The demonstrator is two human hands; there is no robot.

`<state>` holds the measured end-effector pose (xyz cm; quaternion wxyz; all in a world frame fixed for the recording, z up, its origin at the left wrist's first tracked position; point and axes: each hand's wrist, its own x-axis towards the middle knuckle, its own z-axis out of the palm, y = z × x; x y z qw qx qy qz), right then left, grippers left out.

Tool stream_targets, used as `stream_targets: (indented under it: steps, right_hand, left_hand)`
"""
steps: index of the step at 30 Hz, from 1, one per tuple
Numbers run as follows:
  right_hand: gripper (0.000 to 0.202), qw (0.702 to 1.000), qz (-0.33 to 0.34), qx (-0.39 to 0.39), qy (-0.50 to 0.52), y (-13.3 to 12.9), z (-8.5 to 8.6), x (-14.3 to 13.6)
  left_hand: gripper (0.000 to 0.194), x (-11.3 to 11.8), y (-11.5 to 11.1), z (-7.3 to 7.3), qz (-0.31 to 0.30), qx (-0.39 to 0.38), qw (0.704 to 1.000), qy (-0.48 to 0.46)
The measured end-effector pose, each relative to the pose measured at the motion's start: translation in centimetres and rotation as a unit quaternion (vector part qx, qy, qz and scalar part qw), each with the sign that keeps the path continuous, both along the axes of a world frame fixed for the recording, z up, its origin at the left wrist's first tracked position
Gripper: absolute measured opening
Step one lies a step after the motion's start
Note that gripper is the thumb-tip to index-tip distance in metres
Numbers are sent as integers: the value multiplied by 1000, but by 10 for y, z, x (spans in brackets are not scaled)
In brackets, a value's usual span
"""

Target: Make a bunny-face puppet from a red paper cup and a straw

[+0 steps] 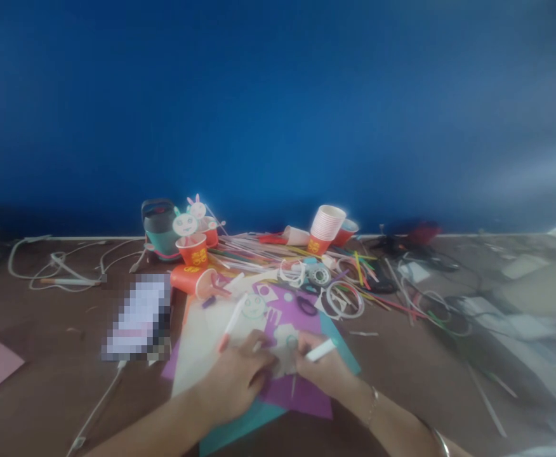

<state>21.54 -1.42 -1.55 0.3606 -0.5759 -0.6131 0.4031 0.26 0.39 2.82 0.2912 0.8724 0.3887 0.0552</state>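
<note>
A white marker pen (320, 350) is gripped in my right hand (323, 371), its back end pointing up and right. Its tip is hidden by my fingers over a small white paper piece (285, 360), which bears a faint green circle. My left hand (237, 377) rests on the paper at the left of that piece, fingers bent and apart. Beneath both hands lie a white sheet (197, 343), a purple sheet (306, 397) and a teal sheet (244, 428). Above my left hand lies another marker pen (233, 322), white and orange, near a green face drawing (254, 306).
Behind the papers are a stack of paper cups (328, 222), a tipped red cup (193, 281), rabbit-face cutouts (185, 223), a tape roll (319, 274) and many thin coloured sticks (259, 251). A blurred-out phone (139, 314) with a cable lies left. A teal container (160, 228) stands near the blue wall.
</note>
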Motion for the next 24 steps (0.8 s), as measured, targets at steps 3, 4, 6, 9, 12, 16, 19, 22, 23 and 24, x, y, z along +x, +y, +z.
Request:
stream_targets:
  steps: [3, 4, 6, 9, 12, 16, 19, 22, 23, 24]
  right_hand:
    - [28, 1000, 8, 0, -2, 0, 4, 0]
    - [28, 1000, 11, -1, -4, 0, 5, 0]
    - [27, 1000, 18, -1, -10, 1, 5, 0]
    - [26, 1000, 22, -3, -17, 1, 3, 1]
    - [26, 1000, 22, -6, -16, 0, 3, 1]
    - [27, 1000, 26, -6, -13, 0, 7, 0]
    - [27, 999, 27, -1, -18, 0, 8, -1]
    - [27, 1000, 29, -6, -11, 0, 7, -1]
    - [27, 999, 29, -9, -9, 0, 7, -1]
    - [27, 999, 29, -11, -10, 0, 8, -1]
  left_hand:
    - [39, 0, 0, 0, -2, -1, 1000, -8]
    - [40, -1, 0, 0, -2, 0, 1000, -10]
    - [42, -1, 0, -1, -1, 0, 1000, -10]
    - [41, -1, 0, -1, -1, 1, 1000, -4]
    - [40, -1, 0, -1, 2, 1, 1000, 1]
    - [40, 0, 0, -1, 6, 1, 1000, 3]
    - [38, 0, 0, 0, 3, -2, 1000, 3]
    - [39, 0, 0, 1, 1, -3, 1000, 1]
    - [40, 0, 0, 2, 1, -2, 1000, 2]
    - [39, 0, 0, 2, 1, 0, 1000, 5]
